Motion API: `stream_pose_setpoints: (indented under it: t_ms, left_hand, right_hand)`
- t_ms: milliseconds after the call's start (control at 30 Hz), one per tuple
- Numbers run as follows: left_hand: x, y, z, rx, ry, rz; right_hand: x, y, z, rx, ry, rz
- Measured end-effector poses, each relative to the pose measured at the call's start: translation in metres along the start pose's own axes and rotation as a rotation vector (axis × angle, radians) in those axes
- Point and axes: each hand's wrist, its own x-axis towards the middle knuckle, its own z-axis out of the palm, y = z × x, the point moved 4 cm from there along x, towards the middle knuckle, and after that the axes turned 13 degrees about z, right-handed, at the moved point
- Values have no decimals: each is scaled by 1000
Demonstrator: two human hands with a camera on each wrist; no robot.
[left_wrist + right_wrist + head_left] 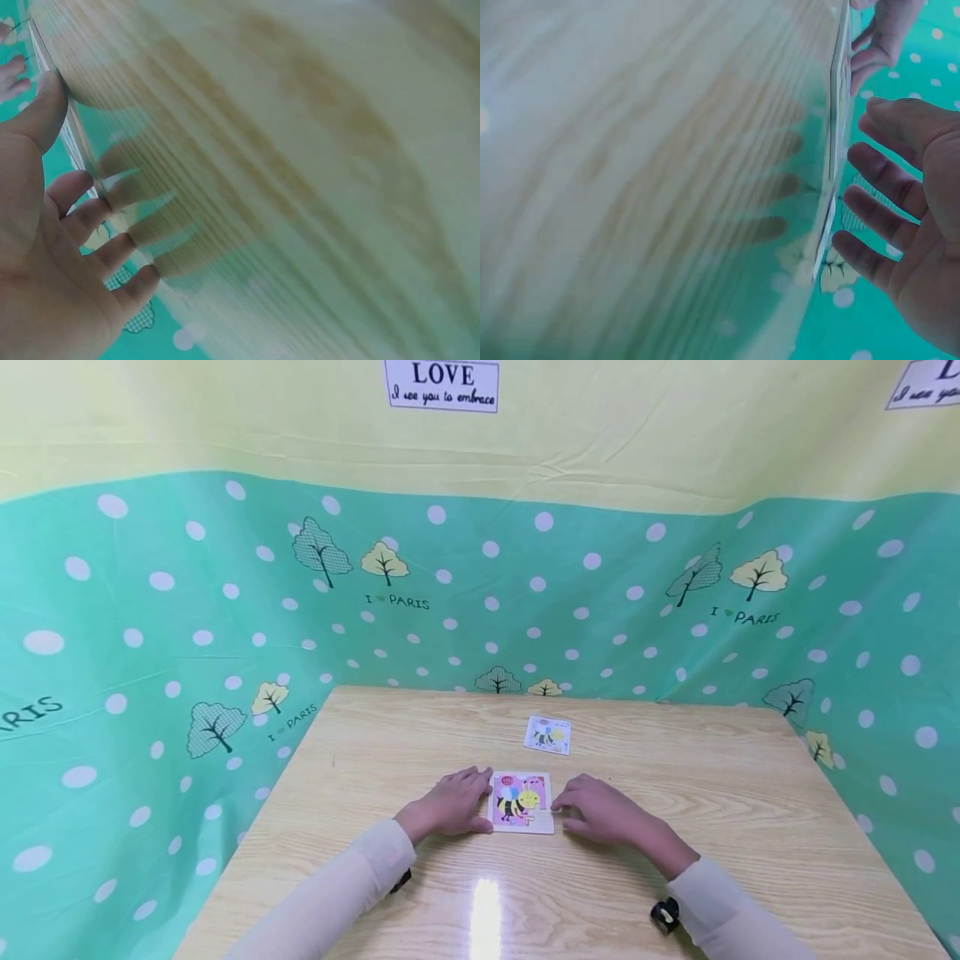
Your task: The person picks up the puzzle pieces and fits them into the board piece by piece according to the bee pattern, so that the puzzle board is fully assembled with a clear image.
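Observation:
A square bee jigsaw puzzle (pixel 513 806) lies flat on the wooden table, with a pale, bare patch at its lower right. Along its left edge rests my left hand (pixel 453 802), thumb at the near corner and fingers by the far corner. In the left wrist view, that thumb (pixel 49 101) touches the board's thin edge, while the other fingers are spread and lightly bent. My right hand (pixel 600 810) is at the puzzle's right edge, its fingertips beside the bare patch. Seen from the right wrist, its fingers (pixel 885 176) are loosely bent, with no piece visible between them.
Beyond the puzzle lies a small bee picture card (pixel 547 736). The wooden table (pixel 375 735) has a bright light reflection near its front. A green and yellow patterned cloth (pixel 525 568) hangs behind and at both sides.

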Motion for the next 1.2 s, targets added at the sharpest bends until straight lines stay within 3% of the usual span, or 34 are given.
stream_pose_setpoints:
  t_ms: [567,1200]
  left_hand:
    - [1,-2,2,-9,-4,-5]
    - [0,-1,0,-2,2,2]
  right_hand:
    - [-40,53,-20,60,2,177]
    - [-84,98,-25,83,-7,252]
